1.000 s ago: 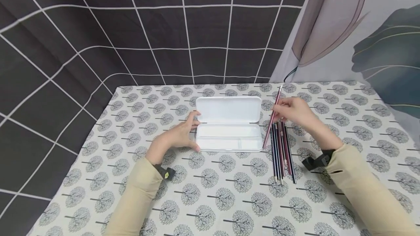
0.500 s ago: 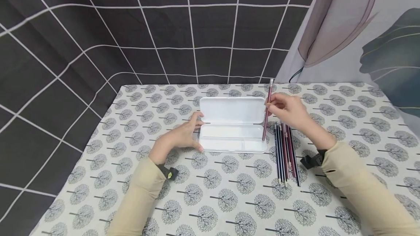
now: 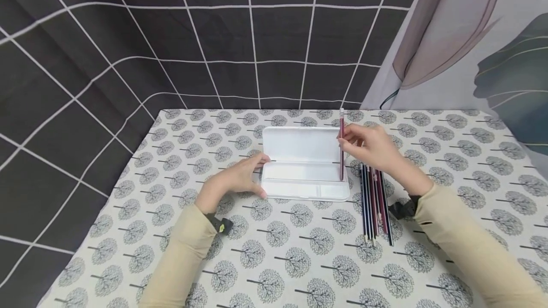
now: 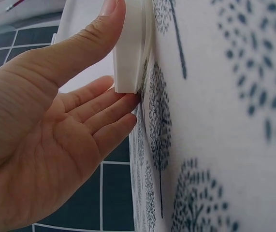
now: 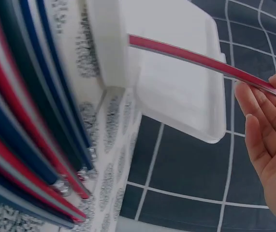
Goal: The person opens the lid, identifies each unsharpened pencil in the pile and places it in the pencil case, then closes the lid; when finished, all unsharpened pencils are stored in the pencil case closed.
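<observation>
The red pencil (image 3: 342, 144) slants down into white case (image 3: 291, 189).

We get a white rectangular plastic-looking case (image 3: 288, 188) open on white tree-print cloth (image 3: 299, 233), lid (image 3: 299, 143) behind rear compartment (image 3: 299, 171); left hand (image 3: 239, 176) touching the case's left end; slim red pencil (image 3: 342, 156) in right hand (image 3: 371, 145), lower end at that compartment's right end; long red and dark pencils (image 3: 375, 203) lying right of the case; dark grid-patterned cloth (image 3: 280, 37) behind.

Smooth, plastic-looking case (image 3: 295, 171) (faintly glossy), matt cloth-like table cover (image 3: 295, 232), smooth pencils (image 3: 375, 198).
</observation>
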`<state>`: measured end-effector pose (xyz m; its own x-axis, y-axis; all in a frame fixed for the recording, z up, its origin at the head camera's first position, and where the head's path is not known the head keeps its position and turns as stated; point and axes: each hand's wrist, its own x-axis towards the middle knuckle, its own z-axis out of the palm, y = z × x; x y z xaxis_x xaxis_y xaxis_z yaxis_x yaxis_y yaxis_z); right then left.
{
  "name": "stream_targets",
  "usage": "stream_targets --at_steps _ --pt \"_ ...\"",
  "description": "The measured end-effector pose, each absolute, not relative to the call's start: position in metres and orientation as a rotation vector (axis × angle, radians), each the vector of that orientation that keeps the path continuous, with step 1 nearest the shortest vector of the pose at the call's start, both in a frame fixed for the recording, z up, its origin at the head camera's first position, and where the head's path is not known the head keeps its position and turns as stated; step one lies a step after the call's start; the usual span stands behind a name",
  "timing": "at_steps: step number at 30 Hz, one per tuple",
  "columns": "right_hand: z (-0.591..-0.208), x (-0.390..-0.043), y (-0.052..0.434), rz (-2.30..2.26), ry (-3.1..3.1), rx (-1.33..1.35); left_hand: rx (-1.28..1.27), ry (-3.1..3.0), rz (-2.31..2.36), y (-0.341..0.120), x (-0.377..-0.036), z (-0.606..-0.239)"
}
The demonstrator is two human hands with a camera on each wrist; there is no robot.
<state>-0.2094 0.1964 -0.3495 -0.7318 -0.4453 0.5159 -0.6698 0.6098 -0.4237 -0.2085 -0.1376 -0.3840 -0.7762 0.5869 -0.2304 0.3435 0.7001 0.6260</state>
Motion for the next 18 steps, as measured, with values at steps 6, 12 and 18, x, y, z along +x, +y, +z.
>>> stream_targets --at_steps 6,12,18 --pt "-0.3527 -0.2099 0.1961 0.842 -2.528 0.933 0.693 2.52 0.774 -0.1384 -0.2079 -0.3827" --pt "-0.3517 -0.2085 0.1976 0.828 -2.693 0.986 0.715 2.528 0.775 -0.14 -0.209 -0.3831" --pt "-0.3566 -0.206 0.2057 0.842 -2.721 1.083 0.739 2.508 0.814 -0.1407 -0.2097 -0.3856"
